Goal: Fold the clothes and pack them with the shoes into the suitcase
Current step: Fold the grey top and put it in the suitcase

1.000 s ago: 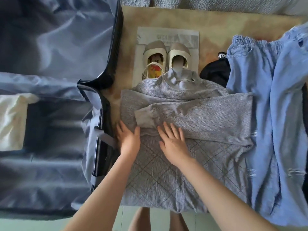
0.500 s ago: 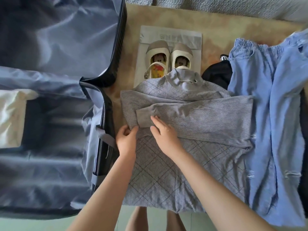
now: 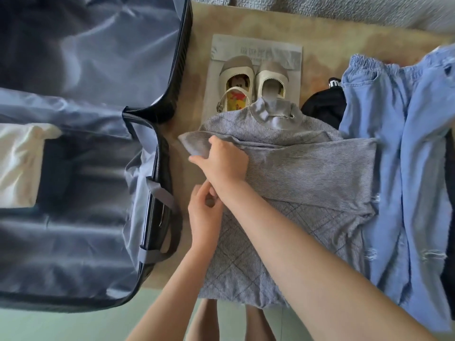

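Grey printed bag (image 3: 258, 45) flat on tan mat (image 3: 332, 52) — green floor (image 3: 73, 326).

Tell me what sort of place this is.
Probably a room in a home, perhaps a bedroom: an open suitcase lies beside a grey sweater and blue jeans spread for packing, with grey textured bedding or upholstery at the far edge.

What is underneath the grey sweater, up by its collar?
The collar of the grey sweater overlaps the heels of the shoes and the pale sheet under them. Whatever else lies beneath is covered.
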A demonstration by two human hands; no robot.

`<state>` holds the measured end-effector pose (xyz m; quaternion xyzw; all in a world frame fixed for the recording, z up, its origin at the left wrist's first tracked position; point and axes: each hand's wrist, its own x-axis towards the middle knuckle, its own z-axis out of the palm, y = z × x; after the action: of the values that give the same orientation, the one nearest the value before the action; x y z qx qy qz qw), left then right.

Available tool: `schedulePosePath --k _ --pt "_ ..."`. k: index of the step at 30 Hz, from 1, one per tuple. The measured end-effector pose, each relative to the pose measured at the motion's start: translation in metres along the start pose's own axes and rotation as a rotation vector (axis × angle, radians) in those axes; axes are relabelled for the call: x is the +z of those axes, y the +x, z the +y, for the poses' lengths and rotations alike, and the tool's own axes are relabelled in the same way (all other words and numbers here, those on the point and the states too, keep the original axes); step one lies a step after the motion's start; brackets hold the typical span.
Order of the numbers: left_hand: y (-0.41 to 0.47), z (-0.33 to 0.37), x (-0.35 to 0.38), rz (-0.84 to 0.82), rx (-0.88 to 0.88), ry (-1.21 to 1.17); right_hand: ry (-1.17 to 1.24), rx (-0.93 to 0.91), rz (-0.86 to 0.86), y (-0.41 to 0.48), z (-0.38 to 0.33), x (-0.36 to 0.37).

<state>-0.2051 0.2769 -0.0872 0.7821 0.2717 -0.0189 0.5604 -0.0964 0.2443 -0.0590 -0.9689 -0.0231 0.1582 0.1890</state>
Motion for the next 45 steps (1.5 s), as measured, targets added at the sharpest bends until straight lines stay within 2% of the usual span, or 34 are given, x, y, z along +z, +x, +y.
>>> schedulePosePath --k 3,6,9,12,14,20,25,28,30,33,37,40,42,45 --pt "-0.006 0.004 0.003 -0.023 0.032 0.070 -0.025 -0.003 0.074 0.002 0.004 -0.003" --pt "-0.012 0.002 0.003 -0.016 0.064 0.217 0.223 0.066 0.195 -0.003 0.025 -0.012" --pt "-0.023 -0.006 -0.004 -0.063 0.113 0.497 0.515 0.138 0.245 -0.010 0.055 -0.024" --pt "-0.035 -0.012 -0.009 -0.178 0.138 0.515 0.725 0.214 0.277 -0.014 0.080 -0.037" --pt "-0.044 -0.009 -0.003 -0.257 0.239 0.531 0.787 0.224 0.287 -0.014 0.093 -0.043" --pt "-0.053 0.002 0.046 -0.395 0.434 0.562 0.798 0.323 0.330 -0.002 0.132 -0.047" --pt "-0.053 -0.006 0.072 -0.586 0.339 0.592 0.589 0.412 0.258 0.014 0.154 -0.037" --pt "-0.049 -0.011 0.076 -0.645 0.283 0.627 0.591 0.432 0.197 0.016 0.156 -0.034" --pt "-0.047 -0.016 0.076 -0.664 0.264 0.658 0.615 0.374 0.153 0.013 0.158 -0.034" --pt "-0.041 -0.023 0.075 -0.634 0.304 0.694 0.403 0.170 0.130 0.009 0.159 -0.036" --pt "-0.031 -0.027 0.070 -0.434 0.493 0.727 0.398 -0.042 0.212 0.018 0.150 -0.044" --pt "-0.027 -0.034 0.071 -0.439 0.566 0.876 0.334 -0.036 0.172 0.042 0.137 -0.051" --pt "-0.029 -0.040 0.073 -0.480 0.577 0.929 0.310 -0.021 0.143 0.058 0.125 -0.053" --pt "-0.033 -0.048 0.077 -0.524 0.546 0.978 0.286 -0.016 0.184 0.080 0.109 -0.055"
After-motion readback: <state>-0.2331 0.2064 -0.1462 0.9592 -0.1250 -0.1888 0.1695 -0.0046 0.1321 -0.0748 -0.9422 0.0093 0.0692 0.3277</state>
